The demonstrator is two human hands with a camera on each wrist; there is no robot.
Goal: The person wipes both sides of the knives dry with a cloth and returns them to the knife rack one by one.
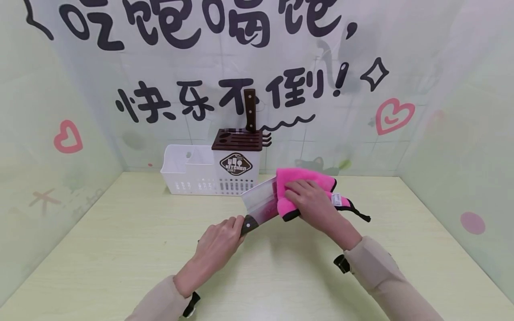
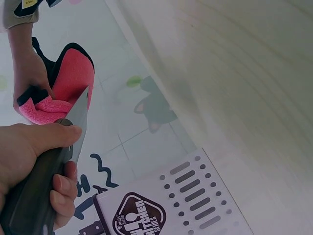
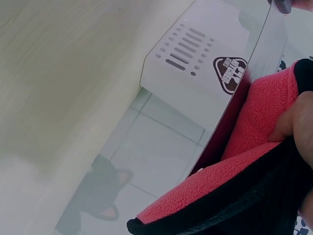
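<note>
Basically, the cleaver (image 1: 258, 204) is between the two hands, above the table, blade slanting up from the left hand toward the right hand. Left hand (image 1: 221, 242) grips its dark handle (image 1: 249, 224), fingers curled round, thumb along the side near the blade. Right hand (image 1: 311, 203) grips a bunched pink cloth (image 1: 306, 174) against the blade's far end, fingers bent over the fabric; cannot tell if the cloth covers both faces. Blade shows a pink tint next to the cloth. Cloth has black edging, a small white label (image 1: 336, 199) just beside the right hand, and a black strap (image 1: 360, 214) hanging out past that hand.

White holder (image 1: 190, 177) stands on the table beyond the left hand, open section on the left, brown slotted top (image 1: 237, 141) on the right section. Brown-handled knife (image 1: 250, 109) sticks up from that top. Pale table (image 1: 140, 263) lies under both hands. Beige sleeves (image 1: 379, 273) on both forearms. Behind the holder, farther from the hands, a pale wall (image 1: 341, 129) carries black writing and pink hearts.
</note>
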